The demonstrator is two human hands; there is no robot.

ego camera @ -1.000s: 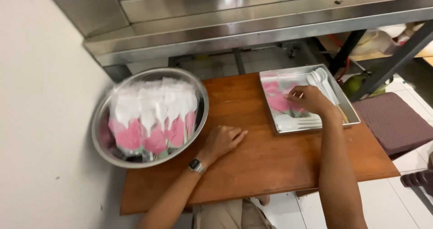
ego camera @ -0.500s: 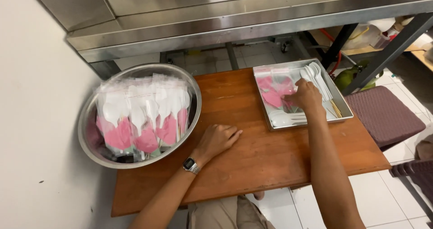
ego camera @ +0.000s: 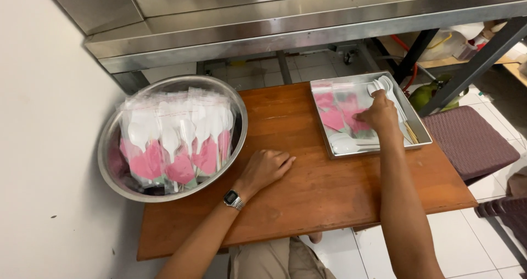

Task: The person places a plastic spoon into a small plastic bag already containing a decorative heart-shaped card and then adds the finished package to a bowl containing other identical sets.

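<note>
My right hand [ego camera: 379,113] reaches into a rectangular steel tray [ego camera: 417,126] on the right of a small wooden table [ego camera: 307,185]. Its fingers rest on pink napkins [ego camera: 335,117] beside white plastic spoons [ego camera: 384,85]; whether they grip anything is hidden. My left hand [ego camera: 266,166], with a wristwatch, lies flat on the tabletop, fingers loosely curled and holding nothing. A large round steel bowl [ego camera: 112,172] to its left holds several clear bags [ego camera: 175,141], each with a white spoon and pink napkin.
A stainless steel counter [ego camera: 285,21] overhangs the far side of the table. A white wall [ego camera: 44,147] runs along the left. A dark purple cushioned stool [ego camera: 472,139] stands to the right on white floor tiles, with black metal legs behind it.
My right hand has shifted slightly within the tray, over the napkins. My left hand stays on the table. The view has drifted a little.
</note>
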